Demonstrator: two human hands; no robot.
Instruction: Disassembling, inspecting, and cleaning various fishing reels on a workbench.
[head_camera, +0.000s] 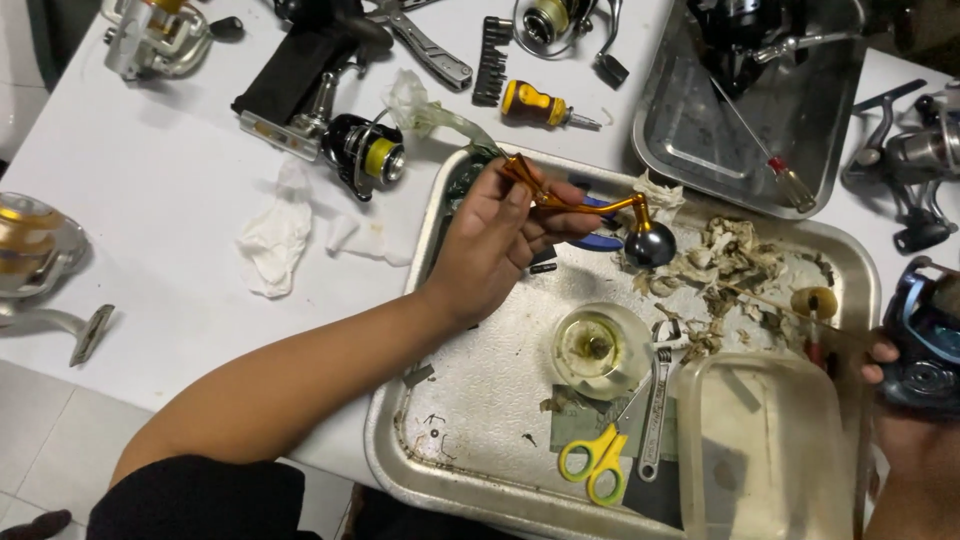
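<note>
Left hand (490, 250) at frame centre, grip closed on an orange metal reel handle with a dark round knob (600, 215); handle held level above the upper edge of a large dented steel tray (480, 400), knob end toward the right, just above a heap of soiled paper scraps (725, 265). Right hand (900, 400) at the right edge, only partly in frame; fingers wrapped around a dark blue fishing reel body (930, 340) — held just off the tray's right rim.

In the tray, lower centre: a small round clear dish with brownish residue (598, 348); just beside it a small silver adjustable wrench (655, 410); yellow-handled scissors (595, 462) near the bottom edge; a cloudy plastic tub (765, 450) at lower right.

On the white surface (150, 180), upper left — a black spinning reel with a yellow spool (365, 150), crumpled white tissue (270, 240) below it; a yellow stubby screwdriver (545, 105) at top centre; a second steel tray (700, 130) at upper right, with a red-handled thin screwdriver (770, 160) lying in it.
</note>
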